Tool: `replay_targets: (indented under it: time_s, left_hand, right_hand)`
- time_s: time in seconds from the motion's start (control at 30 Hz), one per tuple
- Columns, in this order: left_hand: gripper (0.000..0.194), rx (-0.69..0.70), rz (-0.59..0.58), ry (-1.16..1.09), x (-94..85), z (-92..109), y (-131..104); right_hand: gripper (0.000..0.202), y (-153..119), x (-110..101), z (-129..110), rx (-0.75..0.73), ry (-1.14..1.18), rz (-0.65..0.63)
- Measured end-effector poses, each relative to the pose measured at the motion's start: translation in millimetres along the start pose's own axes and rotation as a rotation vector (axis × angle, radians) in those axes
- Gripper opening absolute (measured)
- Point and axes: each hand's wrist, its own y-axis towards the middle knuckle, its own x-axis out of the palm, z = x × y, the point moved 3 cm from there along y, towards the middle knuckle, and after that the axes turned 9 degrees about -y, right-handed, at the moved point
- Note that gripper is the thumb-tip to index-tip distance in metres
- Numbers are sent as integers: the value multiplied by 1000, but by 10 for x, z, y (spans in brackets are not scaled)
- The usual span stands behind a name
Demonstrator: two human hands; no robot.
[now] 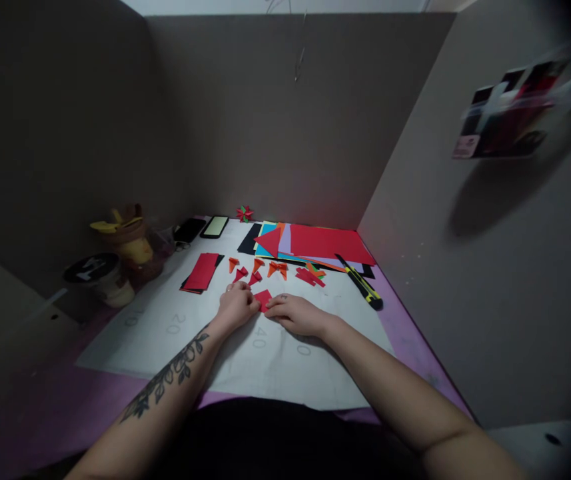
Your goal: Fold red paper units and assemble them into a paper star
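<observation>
- Fingers of the left hand [238,303] and right hand [298,315] are curling over the small, flat red paper [264,298] between them, at eight and five o'clock; pinching is unclear.
- Paper is likely handling lightly, creasing easily; edges are suiting fingertips.

Sheet [288,377] open between forearms [195,367]; folded pieces [278,268] obstruct beyond hands [299,315]

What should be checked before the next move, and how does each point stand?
Red square between the hands: ok, left hand and right hand both at its edges.
Square lying flat on the white sheet: cannot tell, fingers cover its edges.
Cutter away from both hands: ok, off to the right.
Cutter blade retracted: cannot tell, too dark.
Folded orange pieces clear of the fingers: ok, beyond them.
</observation>
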Motion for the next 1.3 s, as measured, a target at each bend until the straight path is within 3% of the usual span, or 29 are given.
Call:
replay_targets:
  time_s: [0.77, 1.3]
  left_hand:
    - [23, -2, -9, 60, -28, 92, -21]
    - [14, -33, 48, 9, -73, -46, -38]
  right_hand:
    - [33, 11, -29, -47, 5, -17, -8]
    - [37, 94, 73, -179, 166, -286, -108]
